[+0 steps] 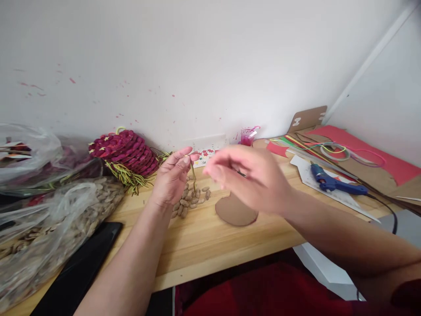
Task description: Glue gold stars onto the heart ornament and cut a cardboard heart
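My left hand point(176, 177) is raised above the table, thumb and fingers pinched on a thin yellow-green cord point(193, 177) that hangs down. Facing it, my right hand point(248, 175) is curled, thumb against fingertips; it is blurred, and I cannot make out what is in the pinch. Beneath the left hand lies a loose pile of brown oval shells point(184, 202). A cut piece of brown cardboard point(235, 211) rests flat below the right hand, which covers its top part. Behind the hands is a sheet of small coloured stars point(204, 156).
A purple scaly craft piece with yellow-green tassels point(126, 151) leans at the left wall. Left of me are a plastic bag of shells point(72, 219) and a black flat object point(82, 263). To the right, a blue glue gun point(338, 184) with a cable lies near coloured strips and red sheets point(371, 149).
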Motion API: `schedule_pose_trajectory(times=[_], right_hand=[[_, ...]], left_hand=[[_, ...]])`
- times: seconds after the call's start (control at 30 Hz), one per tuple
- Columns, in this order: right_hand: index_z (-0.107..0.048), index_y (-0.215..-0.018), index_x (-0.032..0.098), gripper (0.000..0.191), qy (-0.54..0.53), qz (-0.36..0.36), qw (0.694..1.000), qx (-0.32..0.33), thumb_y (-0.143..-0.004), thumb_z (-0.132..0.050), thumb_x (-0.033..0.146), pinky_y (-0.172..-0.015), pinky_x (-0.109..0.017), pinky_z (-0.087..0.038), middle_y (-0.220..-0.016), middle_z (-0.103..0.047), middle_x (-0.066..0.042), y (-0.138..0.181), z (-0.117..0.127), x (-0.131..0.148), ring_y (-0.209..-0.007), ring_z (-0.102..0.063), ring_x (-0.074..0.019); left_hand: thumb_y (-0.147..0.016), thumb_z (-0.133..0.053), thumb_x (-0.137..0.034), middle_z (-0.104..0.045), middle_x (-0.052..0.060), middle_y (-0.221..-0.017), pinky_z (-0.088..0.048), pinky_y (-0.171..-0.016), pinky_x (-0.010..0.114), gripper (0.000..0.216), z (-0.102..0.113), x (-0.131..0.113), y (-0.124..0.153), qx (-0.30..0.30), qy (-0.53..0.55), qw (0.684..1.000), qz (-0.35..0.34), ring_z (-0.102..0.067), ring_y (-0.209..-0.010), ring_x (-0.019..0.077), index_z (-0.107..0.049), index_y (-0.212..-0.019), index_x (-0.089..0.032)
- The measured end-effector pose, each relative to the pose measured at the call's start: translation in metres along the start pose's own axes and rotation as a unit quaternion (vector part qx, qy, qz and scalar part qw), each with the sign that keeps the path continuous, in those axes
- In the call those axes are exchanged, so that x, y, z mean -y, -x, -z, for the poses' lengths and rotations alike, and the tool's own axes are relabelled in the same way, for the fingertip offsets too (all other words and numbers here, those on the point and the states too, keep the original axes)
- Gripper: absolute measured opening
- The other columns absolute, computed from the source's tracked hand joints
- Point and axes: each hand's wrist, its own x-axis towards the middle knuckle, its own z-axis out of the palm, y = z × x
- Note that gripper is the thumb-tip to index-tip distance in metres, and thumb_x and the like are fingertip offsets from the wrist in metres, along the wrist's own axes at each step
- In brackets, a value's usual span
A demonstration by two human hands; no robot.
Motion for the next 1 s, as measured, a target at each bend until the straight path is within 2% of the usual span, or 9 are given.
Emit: schedule_pose_trajectory(times=[0.07,0.17,0.3,0.4,0.5,0.6,0.7,0.8,1.0], right_hand=[[-0.07,-0.087,0.02,0.023,0.032,-0.006,0.999,-0.015,-0.078,-0.077,0.04,-0.053,-0.024,-0.04,-0.074,-0.062,0.0,-0.021,0.004,-0.019,-0.064,-0.055,-0.0126],[-0.071,-0.089,0.018,0.029,0.048,-0.037,0.998,0.002,-0.078,-0.076,0.045,-0.05,-0.024,-0.039,-0.07,-0.061,0.001,-0.047,0.005,-0.049,-0.06,-0.053,-0.0114],[-0.075,-0.087,0.019,0.025,0.0,-0.03,0.999,0.013,-0.073,-0.081,0.039,-0.054,-0.024,-0.036,-0.073,-0.063,0.002,-0.056,-0.003,-0.069,-0.061,-0.05,-0.009],[-0.076,-0.078,0.019,0.021,-0.015,-0.017,1.0,0.002,-0.074,-0.08,0.04,-0.059,-0.025,-0.039,-0.067,-0.063,0.003,-0.054,-0.003,-0.071,-0.064,-0.053,-0.0101],[-0.077,-0.079,0.019,0.023,-0.032,0.014,0.999,-0.012,-0.076,-0.078,0.042,-0.07,-0.027,-0.046,-0.076,-0.069,0.0,-0.053,0.004,-0.073,-0.076,-0.061,-0.0139],[-0.078,-0.083,0.019,0.026,-0.049,0.015,0.998,-0.03,-0.077,-0.077,0.044,-0.073,-0.029,-0.05,-0.082,-0.072,-0.003,-0.053,0.011,-0.075,-0.08,-0.064,-0.0161],[-0.077,-0.08,0.019,0.026,-0.084,0.001,0.995,-0.063,-0.074,-0.08,0.043,-0.061,-0.027,-0.049,-0.078,-0.07,-0.002,-0.052,0.013,-0.076,-0.071,-0.061,-0.0137],[-0.076,-0.077,0.02,0.025,-0.117,-0.016,0.989,-0.088,-0.07,-0.083,0.043,-0.05,-0.024,-0.04,-0.068,-0.064,0.001,-0.052,0.015,-0.075,-0.057,-0.051,-0.0097],[-0.077,-0.079,0.02,0.024,-0.172,-0.05,0.981,-0.08,-0.067,-0.085,0.039,-0.049,-0.024,-0.029,-0.056,-0.049,0.006,-0.055,0.022,-0.079,-0.051,-0.039,-0.0074]], left_hand=[[-0.073,-0.083,-0.019,-0.078,0.003,-0.086,-0.051,-0.094,0.026,0.023,-0.002,0.002,0.001,0.016,-0.012,0.999,-0.027,-0.071,-0.093,0.0142,-0.078,-0.095,-0.02],[-0.071,-0.085,-0.022,-0.078,0.005,-0.09,-0.049,-0.098,0.029,0.026,-0.004,0.005,0.004,0.009,-0.034,0.999,-0.039,-0.07,-0.101,0.0172,-0.078,-0.095,-0.02],[-0.072,-0.085,-0.022,-0.078,0.006,-0.096,-0.052,-0.092,0.028,0.023,-0.008,0.009,0.009,0.01,-0.067,0.997,-0.036,-0.071,-0.099,0.0179,-0.079,-0.095,-0.02],[-0.076,-0.082,-0.027,-0.078,0.007,-0.098,-0.054,-0.082,0.024,0.03,-0.012,0.01,0.012,0.005,-0.074,0.997,-0.022,-0.071,-0.096,0.0166,-0.077,-0.105,-0.021],[-0.082,-0.077,-0.037,-0.075,0.011,-0.11,-0.049,-0.057,0.017,0.037,-0.015,0.012,0.013,-0.008,-0.058,0.997,0.048,-0.071,-0.095,0.0172,-0.073,-0.115,-0.021],[-0.085,-0.072,-0.044,-0.073,0.015,-0.115,-0.042,-0.04,0.016,0.034,-0.016,0.016,0.013,0.008,-0.025,0.987,0.156,-0.073,-0.093,0.0223,-0.075,-0.103,-0.016],[-0.087,-0.07,-0.033,-0.073,0.014,-0.113,-0.055,-0.053,0.019,0.022,-0.015,0.021,0.014,0.018,-0.001,0.977,0.211,-0.074,-0.093,0.0235,-0.074,-0.098,-0.015],[-0.089,-0.067,-0.023,-0.075,0.013,-0.104,-0.061,-0.066,0.023,0.018,-0.015,0.023,0.018,0.047,-0.009,0.967,0.248,-0.075,-0.086,0.02,-0.074,-0.103,-0.013],[-0.089,-0.067,-0.027,-0.073,0.011,-0.082,-0.06,-0.06,0.02,0.02,-0.02,0.023,0.023,0.036,-0.034,0.951,0.305,-0.07,-0.065,0.0131,-0.076,-0.092,-0.01]])
